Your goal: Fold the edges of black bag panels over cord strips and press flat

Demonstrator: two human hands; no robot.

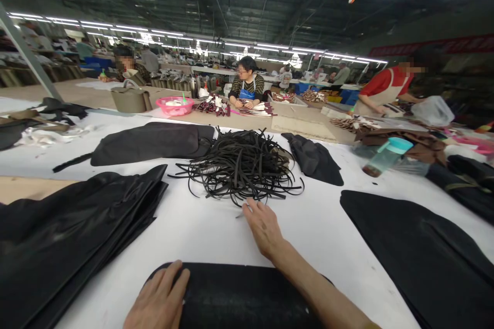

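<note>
- Right hand [264, 226]: stretched forward over the white table [208, 231], palm down, fingers loosely extended; fingertips at the near edge of the pile of black straps [241, 164], touching a stray end. Whether a strap is pinched cannot be told.
- Left hand [160, 300]: laid flat, fingers together, on the left edge of the black panel [247, 298] lying nearest the viewer; nothing gripped.
- Pile of black straps: tangled heap at table centre, just beyond the right hand.
- Stack of shiny black sheets [73, 236]: left of the hands, fanned on the table.
- Dark fabric piece [420, 252]: right of the hands, flat on the table.
- Black bag piece [150, 141] and folded black cloth [314, 157]: behind the straps, on either side.
- Teal-capped bottle [384, 157]: lying tilted, far right.
- Pink basin [175, 106]: on the far table, near seated workers [247, 85].
</note>
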